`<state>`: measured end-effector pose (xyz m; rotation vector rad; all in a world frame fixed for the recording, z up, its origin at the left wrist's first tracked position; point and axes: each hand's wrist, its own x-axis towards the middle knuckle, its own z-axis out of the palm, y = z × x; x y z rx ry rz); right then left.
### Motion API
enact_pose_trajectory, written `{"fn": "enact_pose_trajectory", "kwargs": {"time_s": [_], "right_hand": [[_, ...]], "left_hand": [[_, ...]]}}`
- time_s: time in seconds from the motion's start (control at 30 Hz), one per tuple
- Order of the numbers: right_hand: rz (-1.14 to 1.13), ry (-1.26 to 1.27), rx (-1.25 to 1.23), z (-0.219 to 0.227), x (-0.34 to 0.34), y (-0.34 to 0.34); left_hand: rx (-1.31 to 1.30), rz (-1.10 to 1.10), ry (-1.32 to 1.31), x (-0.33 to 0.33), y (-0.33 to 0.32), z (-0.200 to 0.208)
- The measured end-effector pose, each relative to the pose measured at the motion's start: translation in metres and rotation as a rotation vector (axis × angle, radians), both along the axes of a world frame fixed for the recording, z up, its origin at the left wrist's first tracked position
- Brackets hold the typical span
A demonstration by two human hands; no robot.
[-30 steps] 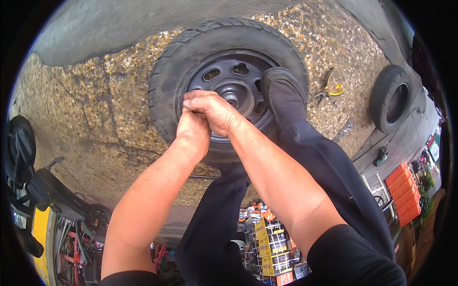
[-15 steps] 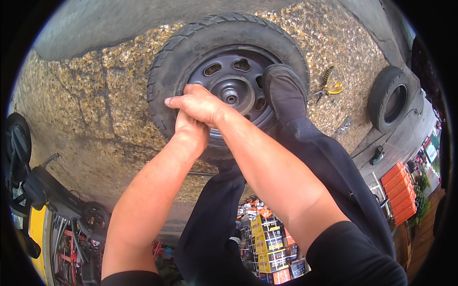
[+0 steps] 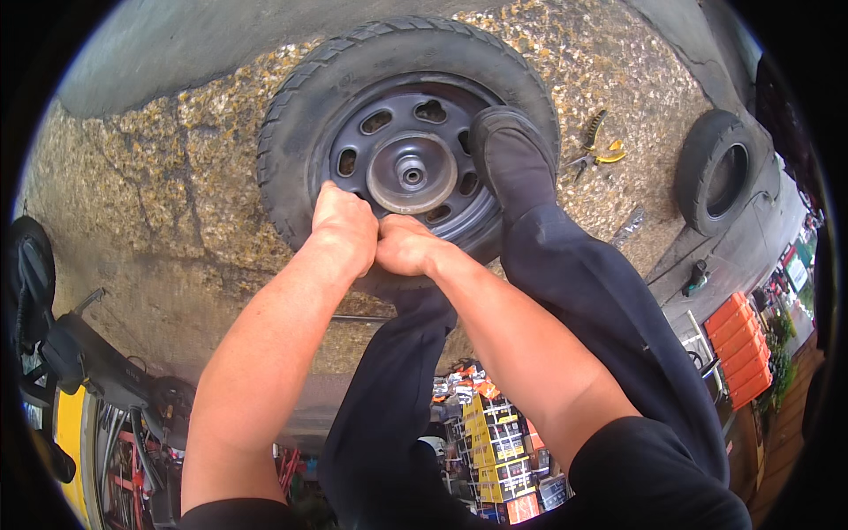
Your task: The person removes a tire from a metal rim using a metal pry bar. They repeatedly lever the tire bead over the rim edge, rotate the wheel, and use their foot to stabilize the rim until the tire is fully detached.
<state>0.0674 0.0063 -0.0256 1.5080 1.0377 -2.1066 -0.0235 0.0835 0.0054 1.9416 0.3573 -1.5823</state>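
Observation:
A black tyre (image 3: 296, 132) lies flat on the ground around a dark spoked wheel rim (image 3: 353, 132) with oval holes and a round hub (image 3: 412, 175). At the rim's near-left edge, my left hand (image 3: 343, 228) is closed in a fist, knuckles up. My right hand (image 3: 405, 246) is closed right beside it, over the near edge of rim and tyre. Whatever the fingers hold is hidden beneath them. My dark shoe (image 3: 512, 155) presses on the right side of the rim and tyre.
Yellow-handled pliers (image 3: 608, 153) lie right of the wheel. Farther right are another tyre (image 3: 714, 172), a small dark tool (image 3: 696, 277) and an orange crate (image 3: 738, 349). A thin rod (image 3: 362, 318) lies behind my knee. Stacked boxes (image 3: 495, 450) and a scooter (image 3: 97, 362) stand nearby.
My right hand has come off the top of my left and moved right and down beside it. The wheel appears slightly further left and up in view.

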Motion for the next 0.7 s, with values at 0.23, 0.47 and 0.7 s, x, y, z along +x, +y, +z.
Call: {"fn": "enact_pose_trajectory", "kwargs": {"time_s": [0.23, 0.47, 0.7], "right_hand": [[0.137, 0.133, -0.017, -0.008, -0.002, 0.008], [0.198, 0.102, -0.003, -0.006, -0.005, 0.012], [0.279, 0.088, 0.006, 0.007, -0.01, 0.016]], "left_hand": [[-0.007, -0.045, 0.046, 0.001, 0.001, -0.004], [-0.072, -0.04, 0.098, 0.003, 0.007, 0.0], [-0.086, -0.026, 0.039, -0.005, 0.007, 0.009]]}}
